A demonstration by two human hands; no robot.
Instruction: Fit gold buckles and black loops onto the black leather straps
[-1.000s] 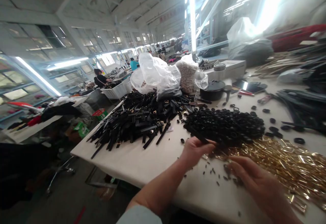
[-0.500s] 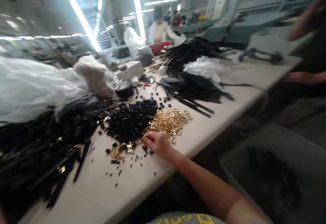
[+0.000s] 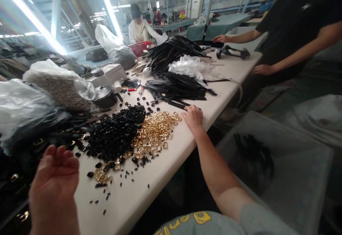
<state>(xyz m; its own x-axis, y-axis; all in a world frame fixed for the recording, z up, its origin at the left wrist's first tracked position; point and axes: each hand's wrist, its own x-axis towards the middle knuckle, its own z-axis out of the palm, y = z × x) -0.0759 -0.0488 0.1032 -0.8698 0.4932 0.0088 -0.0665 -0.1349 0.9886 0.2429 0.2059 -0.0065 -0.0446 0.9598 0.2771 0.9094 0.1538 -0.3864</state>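
Note:
My right hand [image 3: 194, 118] is at the near ends of the black straps [image 3: 177, 87], its fingers bent over the end of one loose black strap [image 3: 173, 103]. My left hand [image 3: 55, 178] is raised at the lower left, palm turned up and fingers loosely curled, with nothing visible in it. Between my hands lie a heap of small black rings [image 3: 117, 131] and a pile of gold buckles [image 3: 156, 131]. A smaller cluster of gold pieces [image 3: 102, 176] and scattered tiny black bits [image 3: 127, 173] lie nearer me.
Dark straps with buckles [image 3: 16, 178] and plastic bags [image 3: 58, 85] crowd the left. Farther back are a black pot [image 3: 104, 97], a phone [image 3: 130, 84] and white plastic [image 3: 187, 67]. A co-worker [image 3: 296, 31] stands right. Beyond the table edge is a translucent bin [image 3: 299, 156].
My right hand has moved from the edge of the gold pile, away and right, to the black straps. My left hand has come into view. The view has swung right.

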